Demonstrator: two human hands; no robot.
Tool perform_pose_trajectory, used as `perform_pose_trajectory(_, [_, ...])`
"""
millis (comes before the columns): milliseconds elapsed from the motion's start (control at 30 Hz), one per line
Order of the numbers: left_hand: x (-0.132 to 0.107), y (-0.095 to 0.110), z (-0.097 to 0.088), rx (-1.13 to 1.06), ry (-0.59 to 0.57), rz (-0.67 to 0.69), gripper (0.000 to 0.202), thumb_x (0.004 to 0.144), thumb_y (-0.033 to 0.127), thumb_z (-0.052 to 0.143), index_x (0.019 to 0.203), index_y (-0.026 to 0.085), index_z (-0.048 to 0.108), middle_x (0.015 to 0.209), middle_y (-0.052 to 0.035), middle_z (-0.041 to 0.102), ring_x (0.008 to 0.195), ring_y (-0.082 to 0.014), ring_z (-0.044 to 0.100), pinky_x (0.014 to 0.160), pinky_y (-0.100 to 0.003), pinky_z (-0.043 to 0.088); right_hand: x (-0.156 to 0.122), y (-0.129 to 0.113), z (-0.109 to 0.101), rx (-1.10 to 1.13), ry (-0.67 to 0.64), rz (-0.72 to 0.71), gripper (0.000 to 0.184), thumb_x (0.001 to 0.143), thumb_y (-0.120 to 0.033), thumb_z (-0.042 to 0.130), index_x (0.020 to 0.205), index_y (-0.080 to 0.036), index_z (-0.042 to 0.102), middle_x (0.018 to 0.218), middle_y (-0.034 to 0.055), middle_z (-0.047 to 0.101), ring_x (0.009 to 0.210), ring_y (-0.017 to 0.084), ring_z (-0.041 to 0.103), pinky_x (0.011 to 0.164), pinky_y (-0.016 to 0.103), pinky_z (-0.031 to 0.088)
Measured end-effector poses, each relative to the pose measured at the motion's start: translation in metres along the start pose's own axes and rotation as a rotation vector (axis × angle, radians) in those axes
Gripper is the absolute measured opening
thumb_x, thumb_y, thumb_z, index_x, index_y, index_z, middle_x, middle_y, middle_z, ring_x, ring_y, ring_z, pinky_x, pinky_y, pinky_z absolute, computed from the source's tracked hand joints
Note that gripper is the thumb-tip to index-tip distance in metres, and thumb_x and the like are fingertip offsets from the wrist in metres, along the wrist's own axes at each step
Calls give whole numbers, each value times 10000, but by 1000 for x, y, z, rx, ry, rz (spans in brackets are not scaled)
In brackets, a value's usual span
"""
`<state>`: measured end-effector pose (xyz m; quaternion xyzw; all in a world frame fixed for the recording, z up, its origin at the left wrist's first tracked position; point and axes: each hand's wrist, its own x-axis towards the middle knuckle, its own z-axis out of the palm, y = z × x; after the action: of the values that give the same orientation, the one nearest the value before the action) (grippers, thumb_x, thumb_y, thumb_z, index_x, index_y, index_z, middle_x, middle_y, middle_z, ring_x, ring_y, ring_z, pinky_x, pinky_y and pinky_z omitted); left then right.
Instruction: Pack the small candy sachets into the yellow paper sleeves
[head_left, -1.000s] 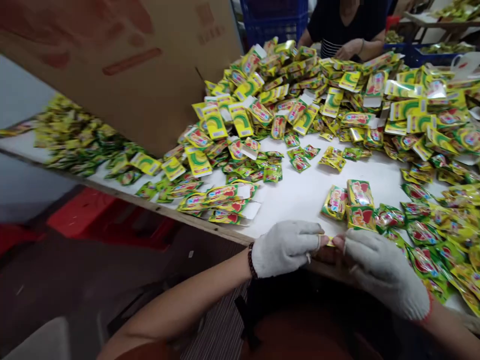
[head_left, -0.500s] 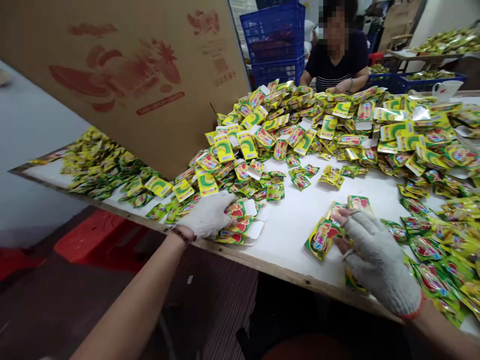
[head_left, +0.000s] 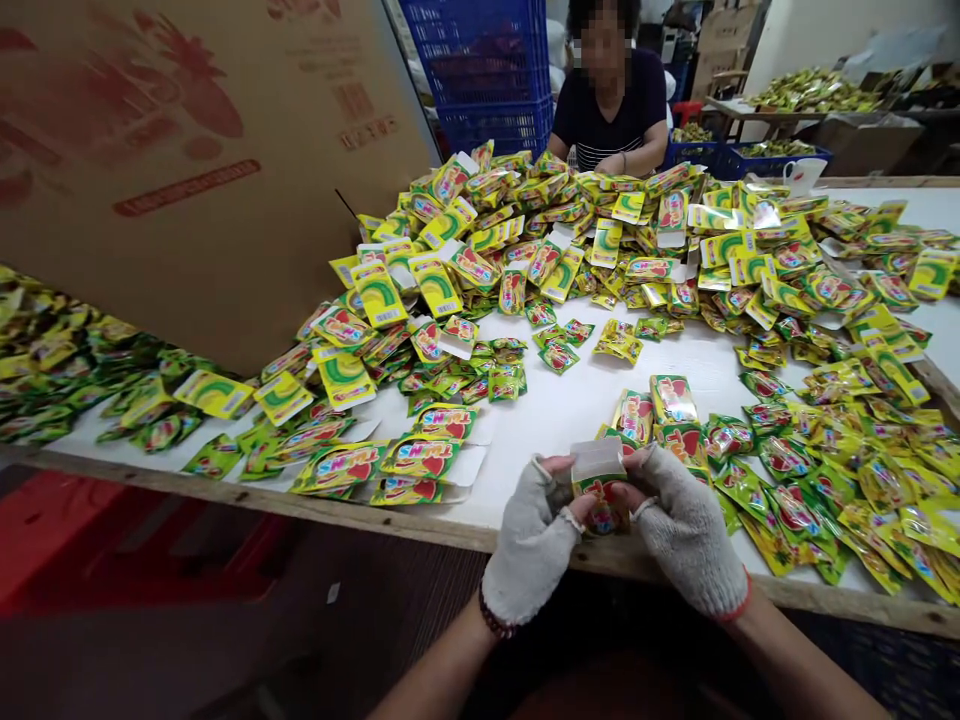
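Observation:
Between my two gloved hands is a small yellow-green candy box with its white end flap standing up, held at the table's front edge. My left hand pinches its left side, bare fingertips showing from the grey glove. On the opposite side, my right hand is closed on the box too. Just behind it lie other candy boxes, printed with red fruit. Several flat boxes with open white flaps lie to the left of my hands. Loose candy sachets spread out to the right.
A big heap of boxes covers the far side of the table. A large brown carton stands at left, with blue crates behind. Across the table sits a person. A red stool is below the left edge.
My left hand has come right from the flat boxes and now grips a box. My right hand has moved left and closed on the same box. The view has turned right.

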<state>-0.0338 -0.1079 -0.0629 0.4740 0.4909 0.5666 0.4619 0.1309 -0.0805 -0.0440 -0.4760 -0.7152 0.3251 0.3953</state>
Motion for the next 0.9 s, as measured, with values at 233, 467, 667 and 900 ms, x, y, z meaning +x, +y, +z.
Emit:
perform_pose_trajectory(233, [17, 11, -13, 252, -257, 116, 150, 827, 223, 639, 925, 184, 746, 933, -72, 734, 884, -188, 674, 817, -313, 545, 3, 3, -23, -122, -150, -81, 173, 919, -219, 509, 800, -205, 635, 749, 17, 668, 685, 153, 620, 657, 253, 499])
perform_pose_trajectory(467, [32, 15, -4, 95, -296, -103, 302, 779, 279, 688, 1061, 172, 670, 866, -45, 720, 795, -168, 663, 735, -288, 546, 5, 8, -26, -44, -110, -82, 253, 907, -183, 503, 1137, -216, 603, 856, 28, 670, 760, 164, 639, 704, 270, 529])
perform_pose_trajectory(667, [32, 28, -14, 289, -406, 188, 176, 832, 332, 654, 864, 198, 764, 894, -79, 740, 890, -215, 669, 833, -340, 529, 3, -1, -36, -148, -208, -305, 187, 922, -195, 507, 925, -208, 694, 827, 49, 689, 753, 172, 647, 691, 273, 524])
perform_pose_trajectory(900, [41, 47, -14, 509, -476, 109, 155, 849, 300, 646, 867, 178, 741, 788, -38, 714, 726, -156, 644, 667, -238, 503, 11, -14, -38, -97, -229, -94, 178, 922, -288, 574, 886, -189, 719, 737, 11, 680, 666, 149, 619, 610, 247, 487])
